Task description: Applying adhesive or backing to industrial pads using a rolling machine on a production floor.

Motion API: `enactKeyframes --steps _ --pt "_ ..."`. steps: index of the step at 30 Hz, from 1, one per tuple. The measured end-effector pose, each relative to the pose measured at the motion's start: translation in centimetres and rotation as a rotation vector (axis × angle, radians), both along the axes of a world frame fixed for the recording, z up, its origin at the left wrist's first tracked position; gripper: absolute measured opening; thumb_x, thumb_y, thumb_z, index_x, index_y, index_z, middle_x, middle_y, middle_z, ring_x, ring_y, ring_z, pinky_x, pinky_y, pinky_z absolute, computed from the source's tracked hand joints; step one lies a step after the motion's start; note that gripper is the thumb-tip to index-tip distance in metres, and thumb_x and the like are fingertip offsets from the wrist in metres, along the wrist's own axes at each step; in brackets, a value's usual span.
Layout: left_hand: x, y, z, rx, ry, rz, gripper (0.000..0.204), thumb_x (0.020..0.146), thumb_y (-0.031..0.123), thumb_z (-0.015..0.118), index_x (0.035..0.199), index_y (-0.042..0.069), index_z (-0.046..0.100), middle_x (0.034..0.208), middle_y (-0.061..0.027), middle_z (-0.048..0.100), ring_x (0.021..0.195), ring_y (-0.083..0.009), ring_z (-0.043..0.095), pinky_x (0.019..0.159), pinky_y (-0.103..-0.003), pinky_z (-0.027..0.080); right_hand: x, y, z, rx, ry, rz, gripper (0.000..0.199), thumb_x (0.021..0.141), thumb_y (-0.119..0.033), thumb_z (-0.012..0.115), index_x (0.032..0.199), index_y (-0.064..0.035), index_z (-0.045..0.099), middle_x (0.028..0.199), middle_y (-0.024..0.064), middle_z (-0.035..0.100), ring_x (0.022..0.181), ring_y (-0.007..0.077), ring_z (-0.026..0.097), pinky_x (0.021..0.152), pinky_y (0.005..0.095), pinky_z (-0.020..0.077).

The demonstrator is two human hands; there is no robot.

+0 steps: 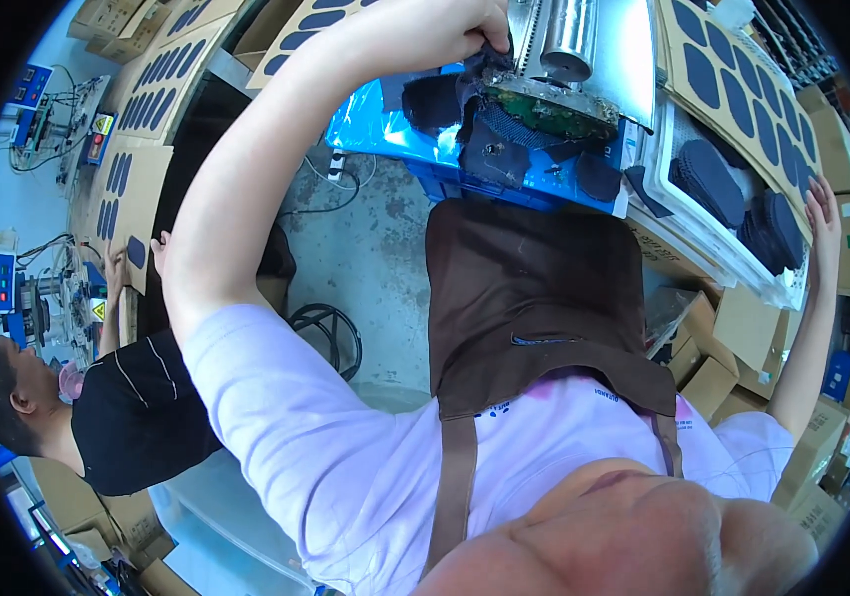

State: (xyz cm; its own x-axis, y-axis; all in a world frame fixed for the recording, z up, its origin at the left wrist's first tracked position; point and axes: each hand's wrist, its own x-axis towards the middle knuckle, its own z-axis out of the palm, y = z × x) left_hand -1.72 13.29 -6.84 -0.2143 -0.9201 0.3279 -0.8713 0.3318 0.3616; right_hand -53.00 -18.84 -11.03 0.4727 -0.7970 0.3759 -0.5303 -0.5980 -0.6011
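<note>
My left hand (pixel 484 25) is at the top, at the left side of a machine with a shiny metal roller (pixel 570 45). Its fingers are curled closed over dark cloth, and what they pinch is hidden. Dark fabric scraps (pixel 494 159) hang below the machine's grimy front edge (pixel 549 111). My right hand (pixel 822 209) reaches out at far right with fingers apart, touching the edge of a cardboard sheet (pixel 758 164) that carries rows of dark oval pieces. Below that sheet, stacks of dark oval pads (pixel 708 182) lie in a white tray (pixel 658 164).
Blue plastic (pixel 375 124) covers the stand under the machine. At left, a co-worker in a black shirt (pixel 142 417) handles another cardboard sheet (pixel 137 199) on a bench. Cardboard boxes (pixel 723 348) crowd the right side. A black cable (pixel 330 209) runs across the floor.
</note>
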Motion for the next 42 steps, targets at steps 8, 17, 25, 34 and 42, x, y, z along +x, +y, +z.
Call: enactKeyframes --steps 8,17,25,34,42 --pt "5.7 -0.2 -1.4 0.039 0.477 0.611 0.012 0.076 -0.007 0.063 0.084 -0.008 0.072 0.095 -0.0115 0.071 0.082 -0.0276 0.066 0.078 -0.034 0.053 -0.1 1.0 -0.3 -0.020 -0.015 0.004 0.050 0.101 -0.029 0.061 0.147 -0.0110 0.049 0.140 0.0132 0.057 0.130 0.0244 0.054 0.114 0.0349 0.0380" --pt "6.1 1.6 -4.9 -0.209 1.094 0.509 0.028 0.088 -0.004 0.063 0.114 0.001 0.070 0.100 -0.0055 0.070 0.081 -0.0130 0.063 0.069 -0.021 0.049 1.3 1.4 -2.1 -0.040 -0.023 0.035 0.050 0.101 -0.030 0.061 0.146 -0.0123 0.049 0.140 0.0126 0.057 0.131 0.0246 0.053 0.114 0.0355 0.0373" --pt "6.1 4.4 -7.5 -0.243 1.327 0.823 0.041 0.090 -0.004 0.061 0.130 0.004 0.062 0.097 -0.0057 0.067 0.073 -0.0085 0.059 0.063 -0.015 0.044 1.8 1.9 -3.1 -0.018 -0.005 0.055 0.050 0.101 -0.030 0.060 0.146 -0.0134 0.050 0.140 0.0121 0.057 0.131 0.0248 0.053 0.115 0.0361 0.0366" --pt "3.1 6.4 -5.4 -0.479 1.462 0.586 0.040 0.090 -0.004 0.061 0.129 0.003 0.061 0.093 -0.0054 0.066 0.067 -0.0060 0.055 0.059 -0.014 0.042 1.9 3.9 -3.9 -0.005 -0.038 0.044 0.049 0.101 -0.031 0.060 0.146 -0.0147 0.050 0.140 0.0115 0.057 0.132 0.0251 0.052 0.116 0.0367 0.0359" --pt "-11.5 2.9 1.3 -0.243 1.584 0.314 0.034 0.091 -0.005 0.060 0.124 0.001 0.064 0.091 -0.0068 0.068 0.066 -0.0089 0.058 0.061 -0.016 0.046 1.2 8.6 -4.8 -0.053 -0.206 0.068 0.049 0.101 -0.032 0.060 0.146 -0.0159 0.051 0.140 0.0110 0.057 0.133 0.0253 0.052 0.117 0.0372 0.0353"
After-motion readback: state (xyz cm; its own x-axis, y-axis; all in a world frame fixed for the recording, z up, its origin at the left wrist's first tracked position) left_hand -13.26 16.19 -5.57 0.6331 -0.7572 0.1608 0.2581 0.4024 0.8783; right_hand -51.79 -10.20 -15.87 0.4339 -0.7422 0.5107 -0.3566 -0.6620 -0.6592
